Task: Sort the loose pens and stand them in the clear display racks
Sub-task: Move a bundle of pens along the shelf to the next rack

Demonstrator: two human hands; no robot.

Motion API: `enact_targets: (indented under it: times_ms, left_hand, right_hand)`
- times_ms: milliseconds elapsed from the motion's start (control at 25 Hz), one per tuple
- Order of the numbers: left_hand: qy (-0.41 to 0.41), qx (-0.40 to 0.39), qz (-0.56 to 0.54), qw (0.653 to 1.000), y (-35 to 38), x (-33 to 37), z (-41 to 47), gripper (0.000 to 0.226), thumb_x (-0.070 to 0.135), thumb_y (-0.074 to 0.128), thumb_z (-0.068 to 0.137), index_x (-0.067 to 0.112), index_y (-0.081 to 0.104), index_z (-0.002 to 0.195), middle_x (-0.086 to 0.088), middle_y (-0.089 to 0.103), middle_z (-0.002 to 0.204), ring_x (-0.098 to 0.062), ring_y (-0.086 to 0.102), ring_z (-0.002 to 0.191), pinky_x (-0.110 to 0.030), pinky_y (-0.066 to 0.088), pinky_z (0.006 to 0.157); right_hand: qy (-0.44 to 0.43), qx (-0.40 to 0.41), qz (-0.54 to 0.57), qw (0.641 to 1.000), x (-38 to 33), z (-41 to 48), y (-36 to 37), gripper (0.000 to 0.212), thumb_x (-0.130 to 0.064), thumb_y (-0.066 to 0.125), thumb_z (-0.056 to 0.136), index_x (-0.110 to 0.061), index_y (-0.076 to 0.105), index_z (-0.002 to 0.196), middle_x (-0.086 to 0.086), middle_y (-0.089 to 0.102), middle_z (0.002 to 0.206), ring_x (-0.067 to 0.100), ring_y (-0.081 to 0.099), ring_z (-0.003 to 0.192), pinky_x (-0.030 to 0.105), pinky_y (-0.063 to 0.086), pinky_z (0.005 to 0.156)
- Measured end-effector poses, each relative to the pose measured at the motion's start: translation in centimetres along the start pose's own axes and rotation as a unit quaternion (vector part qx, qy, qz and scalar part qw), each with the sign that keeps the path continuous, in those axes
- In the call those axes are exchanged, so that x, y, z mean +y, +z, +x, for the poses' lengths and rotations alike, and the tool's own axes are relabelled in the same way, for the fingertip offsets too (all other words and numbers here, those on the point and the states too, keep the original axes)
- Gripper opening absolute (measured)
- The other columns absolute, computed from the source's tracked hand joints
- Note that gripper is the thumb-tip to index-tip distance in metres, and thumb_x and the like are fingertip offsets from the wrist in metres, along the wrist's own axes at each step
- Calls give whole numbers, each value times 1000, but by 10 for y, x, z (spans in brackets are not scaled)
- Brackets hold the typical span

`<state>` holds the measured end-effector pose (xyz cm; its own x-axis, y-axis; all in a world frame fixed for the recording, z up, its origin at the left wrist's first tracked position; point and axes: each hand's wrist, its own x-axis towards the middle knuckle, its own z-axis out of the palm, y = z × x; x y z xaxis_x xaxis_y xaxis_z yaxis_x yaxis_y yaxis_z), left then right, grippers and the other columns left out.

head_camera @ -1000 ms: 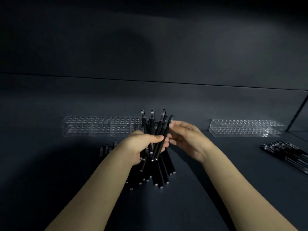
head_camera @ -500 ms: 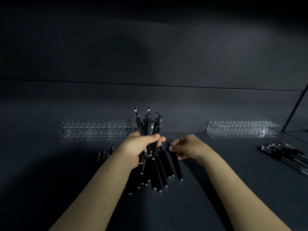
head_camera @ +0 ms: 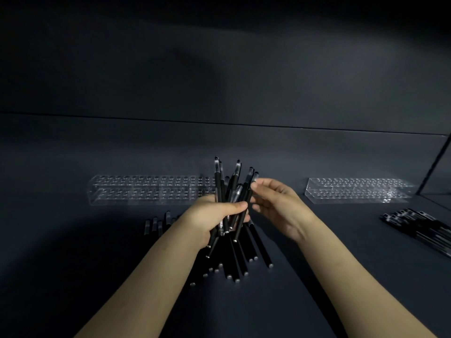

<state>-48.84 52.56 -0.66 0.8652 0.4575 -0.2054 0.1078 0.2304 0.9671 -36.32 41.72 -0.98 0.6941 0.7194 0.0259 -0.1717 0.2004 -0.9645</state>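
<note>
My left hand (head_camera: 214, 215) grips a bundle of black pens (head_camera: 230, 186) upright above the dark table, tips fanned upward. My right hand (head_camera: 275, 206) is raised beside the bundle and pinches the top of one pen at its right side. Below the hands a loose pile of black pens (head_camera: 239, 259) lies on the table. A long clear rack (head_camera: 146, 190) with rows of holes stands behind the left hand. A second clear rack (head_camera: 356, 190) stands at the right rear. Both racks hold no pens.
Another heap of black pens (head_camera: 419, 228) lies at the right edge of the table. A few pens (head_camera: 156, 224) lie left of the pile. A dark wall rises behind the racks.
My right hand had dropped to the pile on the table half a second ago; it has come back up to the top of the bundle. The left hand keeps its grip.
</note>
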Motion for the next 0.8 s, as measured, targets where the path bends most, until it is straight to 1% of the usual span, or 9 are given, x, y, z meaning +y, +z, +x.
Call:
enact_targets:
  times_ms: [120, 200, 280, 360, 400, 480, 640, 720, 800]
  left_hand:
    - [21, 44, -12, 999, 0, -1, 4, 12, 10, 73, 84, 5, 72, 95, -13, 76, 90, -21, 74, 82, -33, 59, 76]
    - [37, 74, -45, 996, -2, -2, 6, 5, 6, 70, 86, 2, 69, 90, -13, 75, 88, -18, 73, 74, -27, 59, 67]
    - [36, 84, -53, 994, -4, -2, 7, 9, 6, 66, 90, 1, 67, 96, -11, 76, 89, -15, 73, 71, -22, 57, 60]
    - [23, 81, -52, 995, -4, -2, 6, 12, 8, 63, 93, 0, 65, 102, -10, 76, 91, -14, 73, 70, -21, 56, 57]
    - [17, 75, -54, 996, -4, -1, 5, 13, 9, 62, 93, 0, 64, 103, -10, 76, 92, -13, 72, 70, -20, 56, 56]
    - [8, 65, -57, 996, -3, 0, 2, 16, 10, 62, 94, 0, 64, 106, -10, 76, 93, -12, 71, 70, -19, 56, 55]
    - [-6, 54, -86, 995, -2, 0, 2, 18, 8, 67, 89, -3, 67, 103, -11, 74, 83, -13, 70, 63, -21, 58, 55]
    - [-11, 32, -84, 996, 0, 0, 2, 15, 7, 66, 90, -3, 67, 101, -12, 74, 79, -13, 69, 60, -21, 58, 55]
    - [-9, 9, -64, 998, 2, -1, 1, 14, 8, 65, 90, -1, 68, 101, -13, 75, 81, -13, 70, 61, -22, 58, 58]
  right_hand:
    - [-17, 38, 61, 997, -4, 6, -5, 9, -5, 61, 89, -13, 58, 88, -1, 67, 66, 11, 63, 62, 22, 55, 64]
    - [-27, 88, 66, 994, -8, 10, -16, 11, -4, 60, 90, -13, 58, 85, -2, 64, 63, 11, 60, 59, 20, 55, 59]
    - [-6, 120, -74, 990, -8, 11, -27, 11, -2, 61, 89, -11, 59, 83, 2, 60, 67, 12, 55, 58, 18, 52, 51]
    - [43, 98, -274, 956, 2, 11, -32, 8, -2, 65, 87, -7, 61, 82, 7, 59, 74, 13, 56, 62, 17, 50, 47]
    - [64, 82, -342, 934, 8, 11, -32, 5, -3, 67, 85, -5, 63, 83, 9, 60, 77, 14, 58, 64, 17, 50, 47]
    - [80, 60, -391, 915, 15, 11, -30, 9, -7, 71, 83, 0, 65, 83, 10, 62, 78, 17, 61, 65, 19, 51, 50]
    - [17, 71, -300, 951, 8, 5, -17, 22, -26, 63, 91, -9, 64, 77, 4, 58, 68, 12, 53, 58, 18, 49, 51]
    - [-13, 49, -196, 979, 3, 3, -11, 22, -30, 60, 93, -10, 69, 89, 3, 65, 77, 10, 57, 64, 20, 50, 58]
    - [-17, 14, -102, 994, 1, 3, -7, 19, -25, 60, 92, -10, 69, 98, 2, 69, 83, 11, 60, 70, 23, 50, 62]
